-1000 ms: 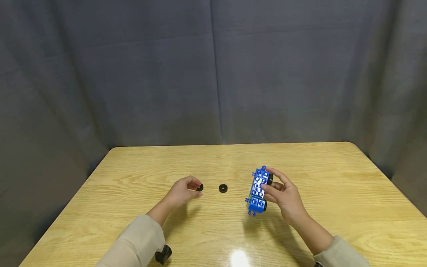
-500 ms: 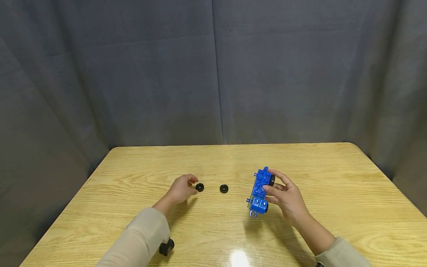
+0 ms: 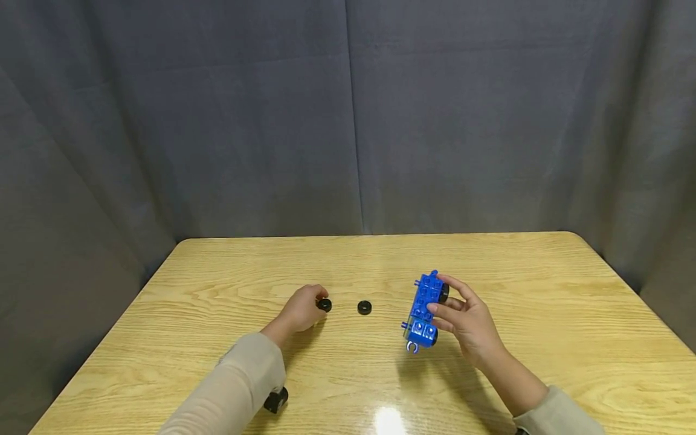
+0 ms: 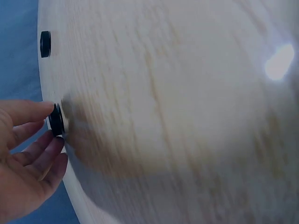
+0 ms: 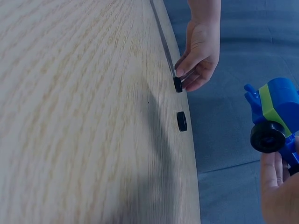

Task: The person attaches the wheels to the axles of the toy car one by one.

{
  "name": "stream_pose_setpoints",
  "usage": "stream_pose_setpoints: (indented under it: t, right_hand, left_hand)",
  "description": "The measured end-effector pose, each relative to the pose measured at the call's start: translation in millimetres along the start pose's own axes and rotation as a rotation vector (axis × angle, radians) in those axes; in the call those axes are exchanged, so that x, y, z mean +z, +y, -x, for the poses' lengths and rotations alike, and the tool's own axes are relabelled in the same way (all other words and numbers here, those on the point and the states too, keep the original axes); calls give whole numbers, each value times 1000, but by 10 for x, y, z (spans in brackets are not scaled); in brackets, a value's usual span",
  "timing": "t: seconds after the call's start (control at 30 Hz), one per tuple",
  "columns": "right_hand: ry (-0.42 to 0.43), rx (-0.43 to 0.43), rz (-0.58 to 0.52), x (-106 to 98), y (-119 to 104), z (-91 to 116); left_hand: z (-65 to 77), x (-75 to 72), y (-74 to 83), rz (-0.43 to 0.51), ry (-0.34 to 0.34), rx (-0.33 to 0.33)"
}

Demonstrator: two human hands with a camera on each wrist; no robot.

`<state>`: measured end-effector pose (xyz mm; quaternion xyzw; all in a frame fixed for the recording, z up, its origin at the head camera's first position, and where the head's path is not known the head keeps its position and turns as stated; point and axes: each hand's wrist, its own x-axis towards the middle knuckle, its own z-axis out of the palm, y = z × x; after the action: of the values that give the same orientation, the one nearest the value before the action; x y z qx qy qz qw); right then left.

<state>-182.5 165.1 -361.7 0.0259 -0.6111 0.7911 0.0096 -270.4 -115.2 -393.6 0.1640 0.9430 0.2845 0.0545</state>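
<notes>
My left hand (image 3: 304, 308) reaches down to a small black toy tyre (image 3: 324, 304) left of the table's middle. In the left wrist view, thumb and fingertips pinch that tyre (image 4: 56, 120) from opposite sides. Raised over the table on the right, my right hand (image 3: 469, 326) grips a blue toy car (image 3: 423, 308) with studs on top and a hook at its near end. The right wrist view shows a black wheel (image 5: 267, 136) on the car and a yellow-green band (image 5: 270, 103) round its body. The far side of the car is hidden by the fingers.
A second black tyre (image 3: 365, 307) lies flat on the wooden table (image 3: 348, 374), between the hands. Dark grey curtains (image 3: 348, 121) stand behind the table and at both sides. A black wrist camera (image 3: 275, 400) hangs by the left sleeve.
The tyre at my left hand was tilted up in the fingers, then lay flat beside loosened fingers; now the fingers close round it again. My right hand and the toy car have barely moved.
</notes>
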Motion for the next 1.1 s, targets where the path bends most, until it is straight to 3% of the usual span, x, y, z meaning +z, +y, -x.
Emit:
stream_pose_setpoints:
  t: [0.23,0.43,0.7,0.87,1.1]
  right_hand:
    - [-3,-2,46,-2,-11,18]
    - [0,-6,74,-20,11,17]
    - [7,-11,122,8,39,17]
    - [-2,-18,165,39,34,26]
    - [-5,-7,181,61,37,29]
  left_hand:
    - [-37,10,5,-121,-15,-9]
    - [-45,21,4,-157,-14,2]
    - [3,-31,-47,-95,22,-7]
    - [63,-85,9,-26,86,50]
    - [176,-121,175,20,110,124]
